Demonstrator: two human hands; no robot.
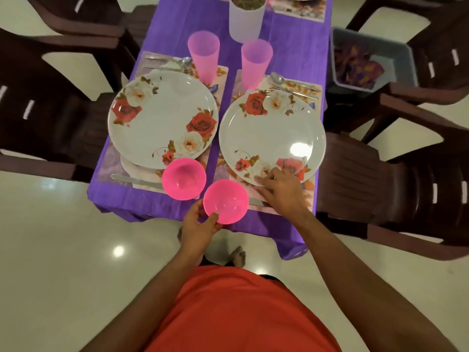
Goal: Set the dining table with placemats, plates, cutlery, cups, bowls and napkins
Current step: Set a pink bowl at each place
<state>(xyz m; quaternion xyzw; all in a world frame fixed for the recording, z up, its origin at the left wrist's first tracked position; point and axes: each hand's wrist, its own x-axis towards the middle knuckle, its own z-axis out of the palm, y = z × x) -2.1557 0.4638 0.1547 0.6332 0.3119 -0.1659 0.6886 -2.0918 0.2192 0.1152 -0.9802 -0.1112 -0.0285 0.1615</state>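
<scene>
Bowls are the step in hand. The left grip (200, 224), low and centre in the frame, has thumb and fingers curled round the rim of a pink bowl (225, 201) and holds it at the near edge of the purple-covered bench (291, 47). I can't tell whether the bowl is already resting on the cloth.

Its twin, the other pink bowl (184, 179), is already set down just left of it, touching the near rim of the left plate (162, 118).

The right grip (281, 191) grasps nothing. Its fingers lie straight and spread on the near rim of the right plate (271, 138) and the placemat (311, 185) under it, looking to me like a steadying or nudging touch.

Both settings look well along. There's a pink cup (203, 54) above the left plate, a second cup (256, 62) above the right one, a spoon and fork (291, 87) at the right plate's upper edge, and a knife (137, 181) at lower left.

Next move, as I read it: the held bowl wants a place by the right plate to mirror its twin. The right grip occupies that spot, so it has to clear off first. Then the bowl goes down flat, beside the plate's rim rather than on it.

Napkins would remain. A grey bin (368, 59) at upper right holds patterned cloth, though I can't say it's napkins.
</scene>
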